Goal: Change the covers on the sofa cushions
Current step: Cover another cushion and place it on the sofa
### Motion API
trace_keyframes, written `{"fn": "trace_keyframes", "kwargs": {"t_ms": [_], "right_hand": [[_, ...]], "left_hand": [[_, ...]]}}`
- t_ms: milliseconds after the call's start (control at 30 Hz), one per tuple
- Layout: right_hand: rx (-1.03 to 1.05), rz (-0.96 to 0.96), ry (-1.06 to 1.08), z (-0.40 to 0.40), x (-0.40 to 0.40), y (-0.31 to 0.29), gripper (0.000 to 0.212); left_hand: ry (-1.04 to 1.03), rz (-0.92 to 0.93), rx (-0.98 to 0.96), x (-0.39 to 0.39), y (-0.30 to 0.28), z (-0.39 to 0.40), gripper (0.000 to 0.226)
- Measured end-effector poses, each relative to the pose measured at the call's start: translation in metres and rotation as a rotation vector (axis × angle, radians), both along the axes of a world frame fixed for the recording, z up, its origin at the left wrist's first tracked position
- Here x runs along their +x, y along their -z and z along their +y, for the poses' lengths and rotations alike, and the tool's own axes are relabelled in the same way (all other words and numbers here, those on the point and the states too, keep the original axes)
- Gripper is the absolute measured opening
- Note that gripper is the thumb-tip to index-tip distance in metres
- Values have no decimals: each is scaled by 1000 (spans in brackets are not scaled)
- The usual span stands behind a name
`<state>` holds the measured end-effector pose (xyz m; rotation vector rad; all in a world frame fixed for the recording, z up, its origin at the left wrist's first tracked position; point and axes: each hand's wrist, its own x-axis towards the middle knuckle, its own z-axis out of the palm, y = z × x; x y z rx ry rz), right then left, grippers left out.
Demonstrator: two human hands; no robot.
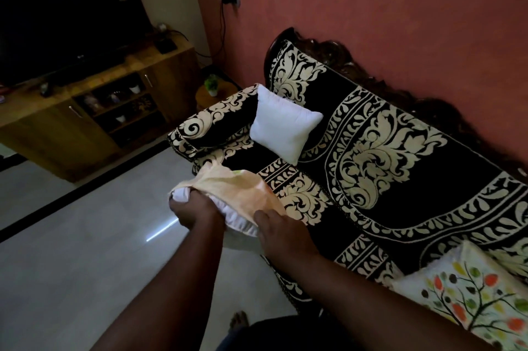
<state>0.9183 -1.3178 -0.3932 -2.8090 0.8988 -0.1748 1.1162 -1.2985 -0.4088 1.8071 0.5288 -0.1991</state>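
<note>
Your left hand (pixel 192 209) grips the white cushion insert (pixel 237 217), bracing it — your right hand (pixel 281 232) pinches the cream cover (pixel 240 186) just beside it to work it along.

Three cushions, one sofa, two hands.

One bare white cushion (pixel 284 125) leans at the sofa's (pixel 400 156) armrest end, one cushion with a tree print (pixel 471 293) lies at the near end, and a third white cushion (pixel 237 213) sits partly inside one pale cover (pixel 243 185) between the left hand (pixel 194 210) and right hand (pixel 283 233). One television (pixel 63 7), one wooden cabinet (pixel 85 110), one small potted plant (pixel 212 84); perhaps three little cups on the shelves, too dim to be sure.
</note>
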Motion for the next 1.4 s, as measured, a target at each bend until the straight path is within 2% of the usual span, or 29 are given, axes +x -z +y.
{"fn": "trace_keyframes", "kwargs": {"t_ms": [67, 167, 233, 300, 367, 433, 500, 567, 633, 700, 800, 833, 933, 1000, 1100, 1167, 1233, 1333, 1400], "right_hand": [[94, -74, 42, -9, 0, -4, 22], [248, -204, 157, -33, -3, -6, 2], [261, -309, 218, -50, -3, -11, 3], [295, -345, 211, -69, -5, -19, 9], [335, -287, 124, -86, -7, -29, 18], [316, -213, 35, -98, -8, -40, 22], [256, -196, -2, -104, -6, -48, 22], [205, -201, 2, -107, -2, -57, 26], [126, -195, 24, -110, 0, -61, 29], [-16, -157, 26, -107, -1, -61, 23], [-260, -181, 26, -96, 6, -60, 9], [-328, -190, 10, -90, 11, -61, 10], [-510, -206, -51, -79, 23, -68, 17], [-569, -135, -36, -78, 18, -73, 20], [-529, 54, 188, -105, -6, -80, 26], [-459, 80, 315, -120, -18, -84, 30], [-398, 91, 251, -116, -14, -79, 23], [-291, -100, 28, -93, 6, -73, 21], [-147, -162, -110, -86, 14, -78, 27]], "left_hand": [[195, -63, 25, -13, 5, 6, 54], [709, -287, 16, -26, 25, 29, 70], [1033, -521, 195, -15, 44, 50, 75], [1236, -747, 436, -2, 53, 64, 86], [1363, -882, 493, 5, 44, 61, 98], [1548, -1128, 493, 0, 30, 43, 92], [1612, -1462, 403, -19, 20, 23, 70], [1479, -1674, 352, -41, 13, 13, 51], [1294, -1794, 413, -58, 15, 14, 41], [1249, -1758, 509, -72, 19, 16, 42], [1338, -1463, 665, -87, 20, 11, 77], [1369, -1403, 694, -86, 18, 7, 78], [1434, -1392, 691, -70, 3, -12, 48], [1509, -1375, 679, -60, -13, -23, 39], [1570, -1236, 699, -59, -38, -27, 40], [1542, -1219, 682, -62, -50, -27, 39], [1545, -1274, 750, -66, -53, -30, 42], [1530, -1402, 913, -72, -44, -36, 27], [1623, -1216, 1098, -71, -52, -37, 36]]}}
